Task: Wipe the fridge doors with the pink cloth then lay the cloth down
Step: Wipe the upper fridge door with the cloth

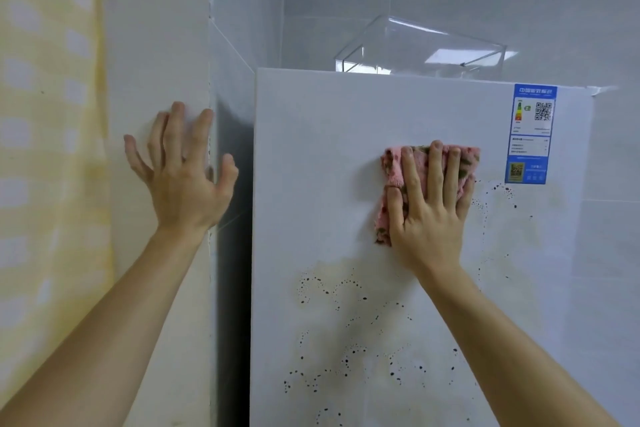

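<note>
Pink cloth [393, 168] is lying flat on the white fridge door [329, 135], the right hand [429, 211] pressing it with straight fingers [434, 166]. The left hand [183, 180] is resting spread on the wall [156, 45] alongside. Dark specks [346, 291] are dotting the door; a clear bin [419, 45] is sitting on top. Print on the blue label [531, 133] is showing too blurred to read.

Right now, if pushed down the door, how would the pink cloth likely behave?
Probably floppy: the pink cloth bunches in folds under the right hand. Likely light: flat fingers pin it to the fridge door. Its fuzzy pile may drag.
</note>
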